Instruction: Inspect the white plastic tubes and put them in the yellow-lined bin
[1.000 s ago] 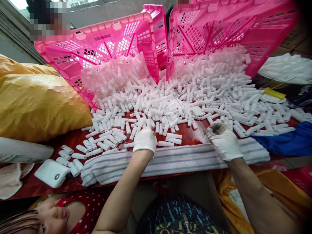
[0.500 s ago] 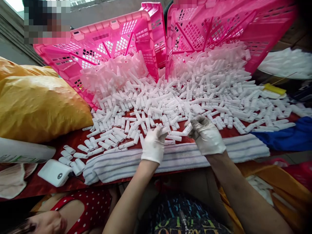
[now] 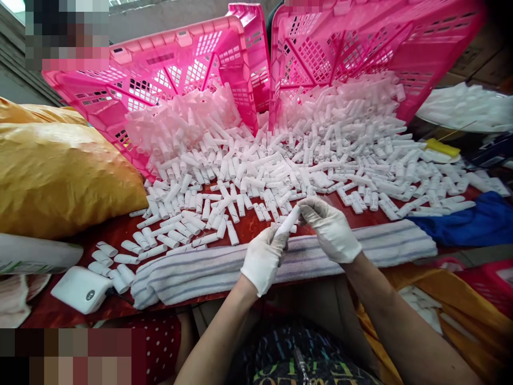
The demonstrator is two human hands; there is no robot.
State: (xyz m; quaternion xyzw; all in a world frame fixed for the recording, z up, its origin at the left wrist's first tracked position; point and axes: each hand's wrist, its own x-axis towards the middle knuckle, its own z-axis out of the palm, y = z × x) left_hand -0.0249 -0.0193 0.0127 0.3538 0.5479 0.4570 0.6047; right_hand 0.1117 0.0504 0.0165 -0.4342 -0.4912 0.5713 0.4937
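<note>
Both of my hands wear white gloves and meet above the near edge of the table. A white plastic tube (image 3: 288, 222) slants between them. My left hand (image 3: 264, 254) is closed around its lower end, and my right hand (image 3: 328, 227) pinches its upper end with thumb and fingers. Just beyond lies a wide heap of similar white tubes (image 3: 256, 176), some with small dark print. A rolled striped towel (image 3: 216, 267) runs along the table edge under my wrists.
Two pink crates (image 3: 168, 59) lean at the back, tubes spilling out. Left are a yellow sack (image 3: 64, 171) and a white power bank (image 3: 80, 290). Right are a blue cloth (image 3: 449, 219) and a tray of white pieces (image 3: 468, 107). A person in red dotted clothing (image 3: 160, 342) sits at lower left.
My hands have come together, the right one moving left and the left one slightly right. The tube is now held between both hands. The view has shifted slightly.
</note>
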